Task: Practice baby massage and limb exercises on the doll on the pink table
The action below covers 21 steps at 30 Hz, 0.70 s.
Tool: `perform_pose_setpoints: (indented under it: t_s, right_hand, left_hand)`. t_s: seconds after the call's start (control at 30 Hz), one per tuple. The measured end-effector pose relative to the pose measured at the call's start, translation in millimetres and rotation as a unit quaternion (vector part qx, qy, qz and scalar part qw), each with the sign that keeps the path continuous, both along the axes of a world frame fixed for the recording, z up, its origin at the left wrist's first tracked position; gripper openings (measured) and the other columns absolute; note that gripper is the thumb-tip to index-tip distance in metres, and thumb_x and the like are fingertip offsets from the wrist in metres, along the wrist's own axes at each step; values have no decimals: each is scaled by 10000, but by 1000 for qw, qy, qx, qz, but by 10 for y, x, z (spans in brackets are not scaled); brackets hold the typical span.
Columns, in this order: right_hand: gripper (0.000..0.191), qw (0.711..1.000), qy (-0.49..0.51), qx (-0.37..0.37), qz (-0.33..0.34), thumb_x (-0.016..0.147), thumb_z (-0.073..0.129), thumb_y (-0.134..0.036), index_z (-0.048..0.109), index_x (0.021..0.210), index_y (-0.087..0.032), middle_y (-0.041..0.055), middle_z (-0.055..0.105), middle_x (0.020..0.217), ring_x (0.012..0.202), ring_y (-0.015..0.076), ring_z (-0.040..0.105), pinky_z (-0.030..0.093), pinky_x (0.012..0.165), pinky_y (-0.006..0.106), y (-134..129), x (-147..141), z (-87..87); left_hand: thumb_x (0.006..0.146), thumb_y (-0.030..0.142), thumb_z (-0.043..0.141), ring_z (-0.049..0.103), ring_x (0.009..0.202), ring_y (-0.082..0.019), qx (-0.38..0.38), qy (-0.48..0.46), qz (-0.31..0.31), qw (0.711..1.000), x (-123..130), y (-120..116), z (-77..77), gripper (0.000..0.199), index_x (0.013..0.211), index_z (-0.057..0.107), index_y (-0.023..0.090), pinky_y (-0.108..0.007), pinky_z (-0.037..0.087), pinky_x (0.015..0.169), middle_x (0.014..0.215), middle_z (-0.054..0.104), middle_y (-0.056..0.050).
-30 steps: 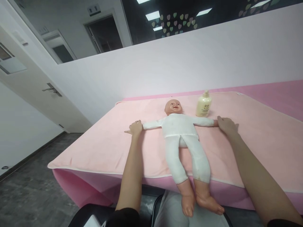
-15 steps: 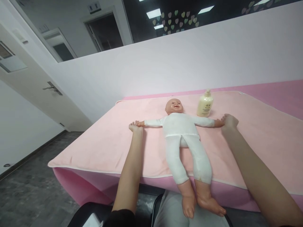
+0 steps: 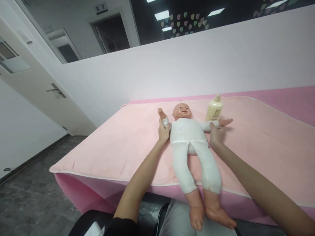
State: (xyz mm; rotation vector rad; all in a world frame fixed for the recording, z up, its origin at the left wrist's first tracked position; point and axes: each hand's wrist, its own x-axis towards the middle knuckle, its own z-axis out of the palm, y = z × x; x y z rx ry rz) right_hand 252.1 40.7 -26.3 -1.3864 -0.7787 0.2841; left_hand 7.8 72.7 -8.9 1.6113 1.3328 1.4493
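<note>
A baby doll point(image 3: 188, 131) with a white cloth body lies on its back on a pale pink blanket point(image 3: 105, 147), its bare feet past the table's front edge. My left hand point(image 3: 163, 131) is closed around the doll's arm on the left, near the shoulder; that arm is bent upward. On the other side, my right hand point(image 3: 216, 135) grips the doll's outstretched arm from below, thumb showing and most fingers hidden. Just behind this arm stands a yellowish pump bottle point(image 3: 215, 108).
Under the blanket a darker pink cover point(image 3: 81, 193) drapes over the table's front edge. A white wall point(image 3: 197, 65) with a dark window rises behind. At the left is a door point(image 3: 36, 75); a black chair point(image 3: 91, 219) is below.
Both my hands have moved inward from the doll's hands to its arms, nearer the body. The doll's arm on the left has gone from stretched out to bent upward.
</note>
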Motion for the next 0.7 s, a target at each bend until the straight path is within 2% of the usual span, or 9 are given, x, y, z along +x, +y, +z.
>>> perform_pose_setpoints:
  t_s: [0.1, 0.2, 0.27, 0.37, 0.47, 0.53, 0.63, 0.7]
  right_hand:
    - [666, 992, -92, 35, 77, 754, 545, -303, 385, 1392, -198, 108, 560, 1290, 1118, 253, 560, 456, 962, 420, -118, -124, 99]
    - [589, 953, -253, 27, 165, 733, 470, -176, 508, 1320, -214, 81, 609, 1229, 1101, 251, 555, 436, 973, 429, -143, -135, 169]
    - [600, 925, -332, 9, 183, 690, 423, -107, 572, 1263, -199, 84, 632, 1179, 1084, 259, 550, 429, 971, 440, -125, -125, 179]
    - [622, 904, -385, -14, 187, 668, 386, -64, 602, 1239, -188, 88, 651, 1104, 1038, 261, 556, 440, 947, 446, -99, -120, 174]
    - [610, 896, -400, -21, 192, 675, 374, -52, 613, 1223, -177, 97, 654, 1086, 1031, 262, 556, 446, 937, 445, -106, -132, 193]
    - [611, 895, -401, -25, 193, 669, 374, -50, 611, 1218, -172, 99, 653, 1099, 1038, 264, 554, 440, 943, 450, -126, -140, 220]
    - [613, 907, -369, -17, 203, 656, 399, -66, 596, 1222, -191, 86, 644, 1143, 1053, 260, 551, 434, 948, 451, -157, -145, 248]
    - [556, 931, -306, -12, 198, 664, 452, -113, 598, 1193, -200, 81, 644, 1131, 1025, 258, 562, 452, 918, 443, -163, -144, 240]
  left_hand:
    - [846, 191, 435, 506, 1191, -240, 56, 182, -68, 979, 2, -100, 108, 590, 1429, 357, 243, -390, 414, 1013, 1267, 552, -94]
    - [840, 132, 378, 474, 1208, -245, 35, 296, -73, 952, 32, -135, 177, 624, 1443, 364, 293, -383, 428, 988, 1243, 533, -96]
    - [844, 126, 364, 473, 1191, -247, 18, 345, -71, 936, 53, -141, 203, 645, 1450, 346, 346, -370, 455, 938, 1225, 521, -88]
    - [850, 114, 338, 470, 1177, -250, 5, 403, -65, 913, 77, -150, 230, 660, 1452, 331, 386, -357, 475, 884, 1218, 501, -88]
    - [864, 123, 316, 483, 1160, -257, 1, 431, -59, 900, 91, -166, 251, 643, 1445, 341, 398, -369, 481, 867, 1210, 496, -93]
    - [869, 134, 312, 485, 1168, -265, 0, 424, -59, 904, 89, -176, 255, 628, 1441, 350, 392, -383, 482, 870, 1224, 496, -97]
    - [867, 168, 340, 491, 1186, -275, 3, 359, -53, 932, 64, -181, 243, 607, 1454, 336, 326, -406, 474, 908, 1228, 524, -112]
    - [856, 185, 368, 511, 1181, -274, 8, 294, -47, 955, 40, -177, 224, 615, 1462, 317, 275, -413, 463, 939, 1236, 549, -119]
